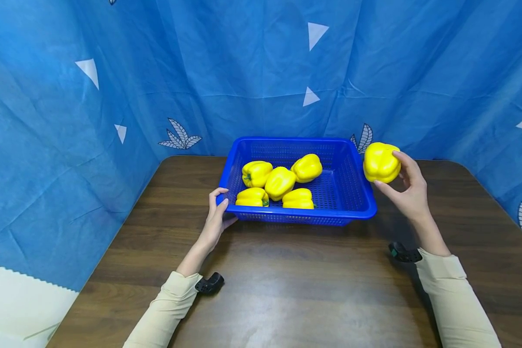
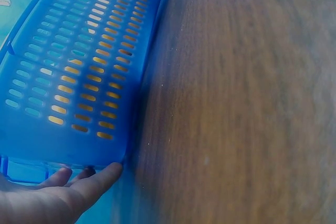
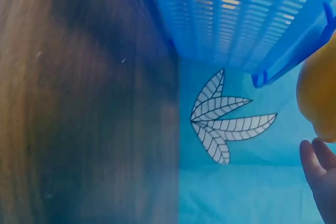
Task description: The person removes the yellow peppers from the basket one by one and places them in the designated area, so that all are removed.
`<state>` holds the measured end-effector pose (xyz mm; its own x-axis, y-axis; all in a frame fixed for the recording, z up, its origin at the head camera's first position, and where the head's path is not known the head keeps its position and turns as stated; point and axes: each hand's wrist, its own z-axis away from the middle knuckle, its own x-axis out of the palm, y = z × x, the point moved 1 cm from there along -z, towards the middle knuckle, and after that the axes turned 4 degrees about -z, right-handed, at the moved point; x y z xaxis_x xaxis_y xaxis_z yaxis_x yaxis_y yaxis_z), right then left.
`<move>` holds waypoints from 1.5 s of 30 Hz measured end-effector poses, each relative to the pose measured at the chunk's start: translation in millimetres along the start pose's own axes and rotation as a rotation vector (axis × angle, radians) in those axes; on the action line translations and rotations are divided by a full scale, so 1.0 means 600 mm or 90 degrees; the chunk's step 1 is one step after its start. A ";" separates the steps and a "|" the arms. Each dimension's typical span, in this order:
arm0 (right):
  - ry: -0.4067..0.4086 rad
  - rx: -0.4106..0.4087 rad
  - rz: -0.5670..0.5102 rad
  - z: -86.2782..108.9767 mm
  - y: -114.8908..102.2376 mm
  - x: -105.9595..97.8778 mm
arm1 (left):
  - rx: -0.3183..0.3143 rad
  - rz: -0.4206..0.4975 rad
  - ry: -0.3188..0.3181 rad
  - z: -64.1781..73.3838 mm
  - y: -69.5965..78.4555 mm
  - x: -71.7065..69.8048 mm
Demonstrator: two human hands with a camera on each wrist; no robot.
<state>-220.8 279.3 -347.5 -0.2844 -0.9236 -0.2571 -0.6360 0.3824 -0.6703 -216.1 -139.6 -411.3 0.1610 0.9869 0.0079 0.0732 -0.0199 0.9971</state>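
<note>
A blue plastic basket (image 1: 304,213) with slotted walls stands on the table, several yellow bell peppers (image 1: 280,183) lying in its left and middle part. My left hand (image 1: 215,222) grips the basket's near left corner, fingers over the rim. The left wrist view shows that hand (image 2: 79,192) at the corner of the slotted wall (image 2: 79,77). Beyond the basket's right rim, my right hand (image 1: 409,186) holds another yellow bell pepper (image 1: 381,162) up between thumb and fingers. In the right wrist view, this pepper (image 3: 317,93) is cut off by the frame's edge.
The brown wooden table (image 1: 304,280) extends in front of the basket and to both sides. A blue curtain (image 1: 261,63) with white triangles and leaf prints hangs right behind the table's far edge and along the sides. Black wrist devices (image 1: 210,283) sit at both sleeves.
</note>
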 end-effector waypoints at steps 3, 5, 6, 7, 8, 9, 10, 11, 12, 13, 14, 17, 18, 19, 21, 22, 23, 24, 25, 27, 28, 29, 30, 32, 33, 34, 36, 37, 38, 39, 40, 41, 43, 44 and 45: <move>0.015 0.011 0.002 0.006 0.008 -0.006 | -0.003 -0.002 -0.001 0.000 0.000 0.000; 0.024 0.026 0.000 0.009 0.013 -0.009 | -0.006 -0.001 0.000 0.001 0.000 0.001; 0.027 0.035 -0.001 0.010 0.015 -0.011 | -0.006 -0.002 0.001 0.001 0.000 0.001; 0.029 0.044 0.000 0.012 0.016 -0.012 | -0.006 -0.004 0.002 0.000 0.001 0.001; 0.029 0.050 0.000 0.012 0.018 -0.014 | -0.006 -0.004 0.003 0.000 0.001 0.001; 0.029 0.056 0.001 0.013 0.021 -0.015 | -0.005 -0.005 0.004 0.000 0.001 0.001; 0.027 0.062 0.004 0.014 0.023 -0.017 | -0.005 -0.004 0.004 0.000 0.001 0.001; 0.024 0.065 0.007 0.014 0.025 -0.019 | -0.004 -0.006 0.005 0.000 0.001 0.001; 0.021 0.069 0.008 0.015 0.028 -0.020 | -0.004 -0.008 0.004 -0.001 0.002 0.001; 0.015 0.072 0.010 0.016 0.031 -0.022 | -0.005 -0.009 0.004 -0.001 0.002 0.001; 0.009 0.072 0.012 0.016 0.033 -0.023 | -0.005 -0.011 0.003 -0.001 0.002 0.000; -0.012 0.071 0.013 0.018 0.040 -0.028 | -0.007 -0.019 0.000 -0.001 0.002 0.000; -0.017 0.072 0.015 0.018 0.042 -0.030 | -0.007 -0.021 0.000 -0.001 0.002 0.000; -0.023 0.074 0.018 0.019 0.044 -0.031 | -0.007 -0.020 0.000 -0.001 0.002 0.000; -0.029 0.081 0.024 0.019 0.048 -0.034 | -0.007 -0.019 0.000 -0.001 0.002 0.000; -0.031 0.087 0.029 0.020 0.051 -0.035 | -0.007 -0.018 0.000 -0.001 0.002 -0.001; -0.034 0.094 0.034 0.021 0.054 -0.036 | -0.007 -0.017 0.001 -0.001 0.002 -0.001; -0.036 0.101 0.040 0.021 0.061 -0.038 | -0.007 -0.016 0.002 -0.001 0.001 -0.001; -0.038 0.109 0.048 0.022 0.068 -0.040 | -0.007 -0.015 0.002 -0.001 0.001 0.000; -0.046 0.122 0.069 0.025 0.086 -0.044 | -0.007 -0.015 0.002 -0.001 0.001 0.000; -0.051 0.130 0.083 0.026 0.094 -0.045 | -0.007 -0.015 0.003 -0.001 0.001 0.000; -0.055 0.138 0.100 0.027 0.103 -0.047 | -0.007 -0.015 0.003 -0.001 0.001 0.000; -0.060 0.146 0.116 0.028 0.111 -0.049 | -0.007 -0.015 0.003 -0.001 0.001 0.000; -0.069 0.161 0.146 0.031 0.120 -0.052 | -0.006 -0.015 0.002 -0.001 0.001 0.000; -0.075 0.167 0.156 0.032 0.124 -0.053 | -0.006 -0.015 0.002 -0.001 0.001 0.000; -0.082 0.173 0.163 0.033 0.127 -0.054 | -0.006 -0.014 0.002 -0.001 0.001 0.000; -0.097 0.182 0.164 0.033 0.131 -0.056 | -0.007 -0.012 0.002 -0.001 0.002 0.000; -0.105 0.185 0.160 0.033 0.133 -0.056 | -0.006 -0.011 0.001 0.000 0.002 0.000; -0.115 0.186 0.155 0.033 0.135 -0.056 | -0.006 -0.011 0.001 0.000 0.002 0.000; -0.126 0.187 0.145 0.033 0.136 -0.057 | -0.006 -0.009 0.002 0.000 0.002 0.000; -0.135 0.191 0.137 0.033 0.138 -0.057 | -0.006 -0.008 0.002 0.001 0.002 0.000; -0.144 0.198 0.132 0.032 0.139 -0.058 | -0.005 -0.007 0.002 0.001 0.002 0.000; -0.162 0.211 0.119 0.031 0.141 -0.058 | -0.005 -0.006 0.002 0.001 0.002 0.000; -0.172 0.221 0.114 0.030 0.142 -0.058 | -0.005 -0.006 0.002 0.001 0.003 0.000; -0.183 0.230 0.113 0.030 0.143 -0.058 | -0.004 -0.005 0.002 0.001 0.003 0.001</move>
<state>-252.6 343.6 -408.4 -0.1244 -0.8351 -0.5358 -0.2924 0.5469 -0.7845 -215.4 -139.3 -409.5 0.1572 0.9876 -0.0002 0.0677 -0.0106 0.9976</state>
